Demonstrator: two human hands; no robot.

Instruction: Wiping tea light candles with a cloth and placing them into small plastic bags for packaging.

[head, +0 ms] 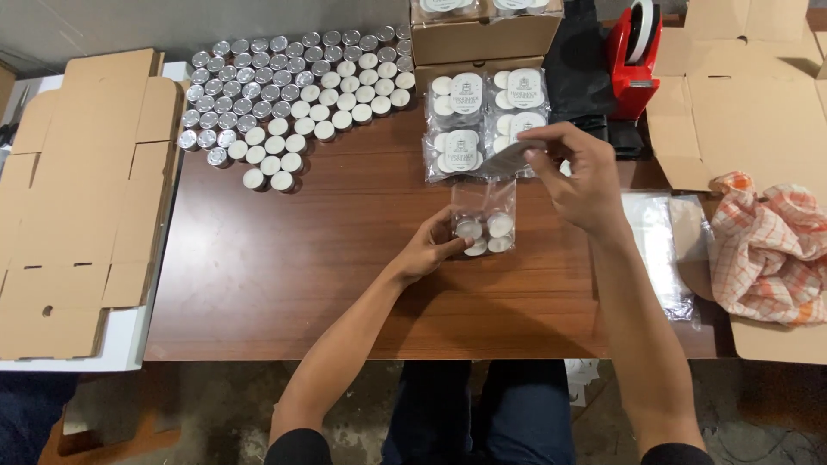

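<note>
Left hand (428,250), centre frame: fingers curled, fingertips pinching the lower left corner of a small clear plastic pouch (484,217) that holds a few white tealight candles (482,232) bunched at its bottom. Pouch rests on the brown wooden surface (301,267), just below centre. Forearm runs in from lower left, wrist low, nearly flat to the wood.

Right hand (579,176), right of centre and higher: thumb and fingers closed on a thin pale card or label (508,158) held above the pouch's open top. Card's exact kind is hard to tell; it shows edge-on and blurred. Wrist cocked, palm down, forearm coming steeply from lower right.

Judgement on doing this well: keep the left pinch firm so the pouch does not slide; hold the mouth open and upright; bring the card in flat against the pouch's face so it does not snag on the candles; keep the candles settled at the bottom.

Outward: above the pouch, a group of finished clear packets with round printed labels (487,116) beside brown cardboard boxes (482,39). Upper left, a large field of loose tealights in silver cups (284,103). Upper right, a red tape dispenser (636,60). Right edge, an orange-and-white checked cloth (767,245) on flattened cardboard (749,112). Far left, another flattened carton (77,207). A stack of empty clear bags (659,250) lies by the right forearm.
</note>
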